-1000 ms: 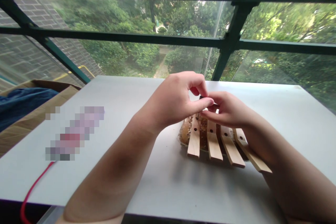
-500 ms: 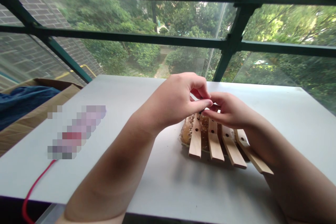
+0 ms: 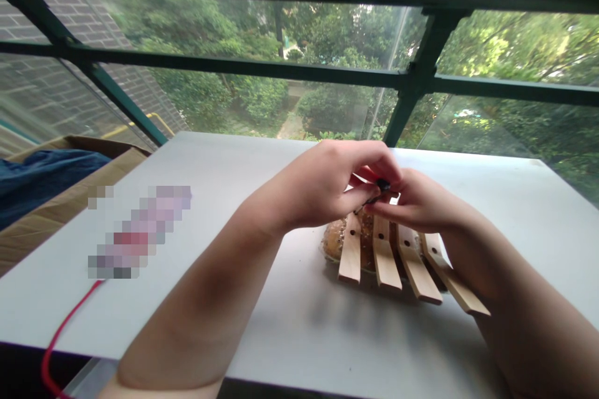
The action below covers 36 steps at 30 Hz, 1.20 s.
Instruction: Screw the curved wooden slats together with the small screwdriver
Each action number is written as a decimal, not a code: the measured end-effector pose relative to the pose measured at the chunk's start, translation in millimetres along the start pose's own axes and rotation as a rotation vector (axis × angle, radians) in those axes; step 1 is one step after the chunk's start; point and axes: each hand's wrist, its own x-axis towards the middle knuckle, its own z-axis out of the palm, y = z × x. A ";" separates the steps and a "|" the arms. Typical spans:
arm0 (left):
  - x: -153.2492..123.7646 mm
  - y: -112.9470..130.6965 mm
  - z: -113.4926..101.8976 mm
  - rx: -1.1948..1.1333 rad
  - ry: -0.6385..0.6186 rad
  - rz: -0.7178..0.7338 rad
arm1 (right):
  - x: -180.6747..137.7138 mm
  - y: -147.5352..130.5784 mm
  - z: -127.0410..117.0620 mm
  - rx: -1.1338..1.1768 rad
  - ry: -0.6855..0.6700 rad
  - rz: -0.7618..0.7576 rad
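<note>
My left hand (image 3: 339,179) and my right hand (image 3: 414,201) meet above several pale wooden slats with holes. Between their bent fingers is a small dark piece (image 3: 382,186) with a thin shaft slanting down and left; its exact kind is not clear. Both hands are closed around it, and their fingertips overlap. Below, the leftmost wooden slat (image 3: 350,255) lies beside another slat (image 3: 387,260), and the rightmost slat (image 3: 456,280) reaches under my right wrist. The slats rest across a brown, seeded, bread-like loaf (image 3: 333,240) in clear wrapping. My hands hide their far ends.
A white table (image 3: 281,349) carries everything. On its left lies a blurred-out pinkish object (image 3: 154,221) with a red cable (image 3: 65,324). A cardboard box (image 3: 93,190) holding blue cloth (image 3: 42,168) stands beyond the left edge. Green-framed windows (image 3: 262,68) close off the back.
My left hand has shifted slightly right and its fingers now curl further over my right fingertips. More of the dark piece shows, tilted. The slats stay in place; the view has moved slightly.
</note>
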 end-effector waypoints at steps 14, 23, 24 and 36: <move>3.5 -7.9 5.5 0.209 0.163 -0.005 | 4.2 -2.2 7.9 -0.029 0.074 0.084; 0.9 -6.4 -5.4 0.205 0.089 -0.069 | 1.6 1.0 3.2 0.080 0.025 0.060; 0.4 -5.8 -4.5 0.199 0.084 -0.073 | 1.7 1.3 3.0 0.075 0.028 0.061; -2.6 4.9 -2.1 0.311 0.146 -0.114 | 4.3 -2.8 5.6 -0.090 0.056 0.139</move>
